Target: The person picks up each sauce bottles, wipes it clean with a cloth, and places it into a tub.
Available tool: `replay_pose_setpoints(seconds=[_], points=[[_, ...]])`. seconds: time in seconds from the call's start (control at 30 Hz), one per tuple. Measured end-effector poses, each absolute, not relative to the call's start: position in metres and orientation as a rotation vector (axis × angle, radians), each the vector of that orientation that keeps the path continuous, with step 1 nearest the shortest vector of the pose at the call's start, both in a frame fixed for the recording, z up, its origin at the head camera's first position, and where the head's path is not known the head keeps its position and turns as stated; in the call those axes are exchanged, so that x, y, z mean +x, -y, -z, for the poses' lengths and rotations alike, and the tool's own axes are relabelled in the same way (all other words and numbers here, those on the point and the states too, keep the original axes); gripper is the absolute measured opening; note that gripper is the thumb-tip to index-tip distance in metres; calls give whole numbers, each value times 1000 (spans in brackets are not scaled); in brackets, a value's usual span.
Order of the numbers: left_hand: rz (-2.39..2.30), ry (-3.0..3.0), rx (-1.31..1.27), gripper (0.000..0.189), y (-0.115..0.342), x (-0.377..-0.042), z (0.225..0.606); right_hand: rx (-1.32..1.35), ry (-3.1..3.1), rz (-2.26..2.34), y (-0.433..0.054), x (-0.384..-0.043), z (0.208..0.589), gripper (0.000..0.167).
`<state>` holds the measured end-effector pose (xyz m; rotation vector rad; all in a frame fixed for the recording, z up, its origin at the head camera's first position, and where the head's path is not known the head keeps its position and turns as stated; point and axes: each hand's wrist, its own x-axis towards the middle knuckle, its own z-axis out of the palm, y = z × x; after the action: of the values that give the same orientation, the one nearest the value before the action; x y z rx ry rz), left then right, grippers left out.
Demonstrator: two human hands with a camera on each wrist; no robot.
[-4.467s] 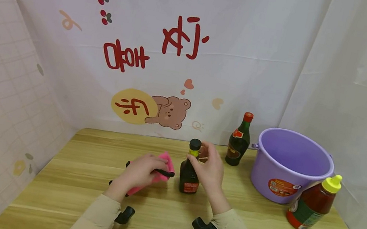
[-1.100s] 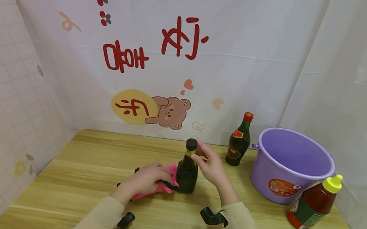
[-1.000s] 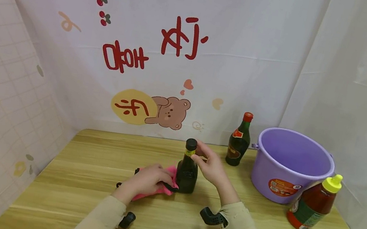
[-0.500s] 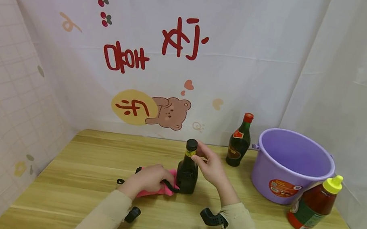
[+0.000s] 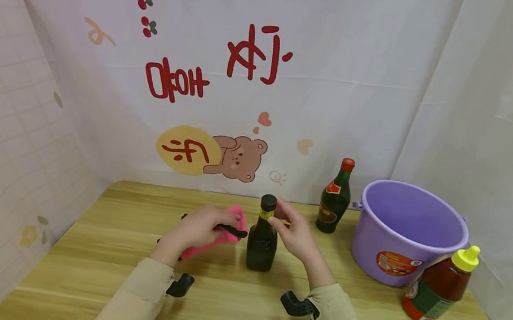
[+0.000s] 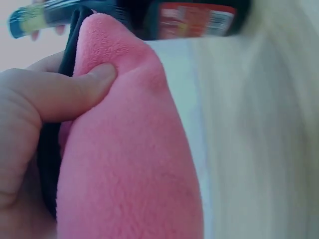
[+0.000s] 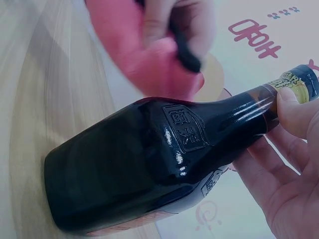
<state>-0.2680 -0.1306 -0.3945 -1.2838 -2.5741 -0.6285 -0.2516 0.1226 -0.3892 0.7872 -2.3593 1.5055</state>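
Observation:
A dark glass sauce bottle (image 5: pixel 261 249) with a black cap and yellow neck band stands upright on the table. My right hand (image 5: pixel 295 237) holds it by the neck, thumb on the yellow band in the right wrist view. My left hand (image 5: pixel 203 229) pinches a folded pink cloth (image 6: pixel 129 159) with black edging, thumb on top. In the head view the cloth is just left of the bottle, with a narrow gap between them. The bottle's red label (image 6: pixel 197 21) shows in the left wrist view; the head view shows a side with no label.
At the back stands a green bottle (image 5: pixel 334 202) with a red cap. A purple bucket (image 5: pixel 379 236) is on the right, with a red sauce bottle (image 5: pixel 437 289) with a yellow cap in front of it. A printed curtain (image 5: pixel 347 113) borders the wooden table (image 5: pixel 229 315).
Compared with the first frame, the bottle has turned, its red label facing away. The cloth pressed its lower left side a second ago; my left hand has since drawn it up and left.

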Motion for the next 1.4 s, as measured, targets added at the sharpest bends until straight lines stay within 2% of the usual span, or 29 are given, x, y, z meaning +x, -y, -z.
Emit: replay_pose_setpoints(seconds=[0.33,0.73,1.4], points=[[631,2461,-1208,28,118,-253,374,788,2341,-1543,-127,-268,409,50],[680,2272,-1158,33,112,-253,374,807,2332,-1521,-129,-268,409,48],[645,2325,-1341,35,111,-257,386,807,2336,-1525,-129,-268,408,49]])
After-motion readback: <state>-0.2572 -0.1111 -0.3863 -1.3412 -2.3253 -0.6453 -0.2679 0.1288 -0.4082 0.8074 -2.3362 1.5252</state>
